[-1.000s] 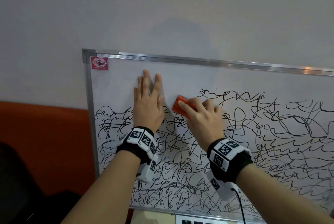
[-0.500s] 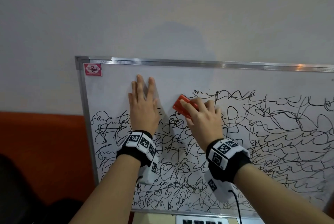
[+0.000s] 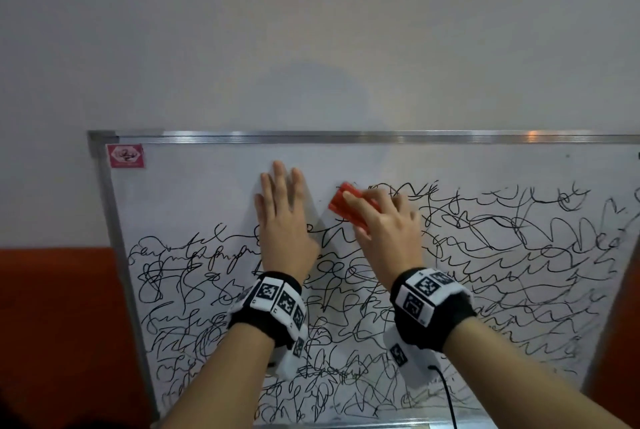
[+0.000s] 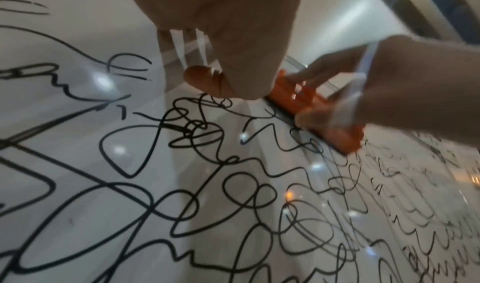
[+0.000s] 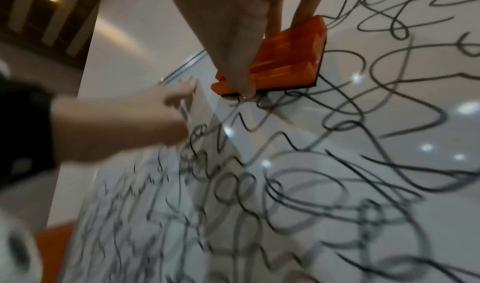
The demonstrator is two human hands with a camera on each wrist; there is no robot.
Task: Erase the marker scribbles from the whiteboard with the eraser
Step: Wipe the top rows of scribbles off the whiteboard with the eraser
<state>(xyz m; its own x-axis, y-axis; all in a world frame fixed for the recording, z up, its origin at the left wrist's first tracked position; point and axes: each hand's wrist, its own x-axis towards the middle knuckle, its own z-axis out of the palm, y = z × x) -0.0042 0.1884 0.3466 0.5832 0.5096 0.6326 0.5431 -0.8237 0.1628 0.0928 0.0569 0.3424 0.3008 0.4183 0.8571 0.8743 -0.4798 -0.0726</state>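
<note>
A whiteboard (image 3: 207,193) in a metal frame leans on the wall, covered with black marker scribbles (image 3: 502,255) except a bare strip along its top left. My right hand (image 3: 384,224) grips an orange eraser (image 3: 346,203) and holds it flat against the board at the upper edge of the scribbles. The right wrist view shows the eraser (image 5: 285,61) with its dark felt on the board, thumb and fingers around it. My left hand (image 3: 284,210) lies flat on the board just left of the eraser, fingers straight and pointing up. In the left wrist view the eraser (image 4: 324,115) sits under the right hand.
A red sticker (image 3: 125,156) marks the board's top left corner. A grey wall (image 3: 311,30) rises above the board, and an orange-red panel (image 3: 55,307) runs behind it at the left. A black cable (image 3: 448,397) hangs from my right wrist.
The eraser and my right hand have slid a little up and right along the top edge of the scribbles. My left hand stays flat on the board.
</note>
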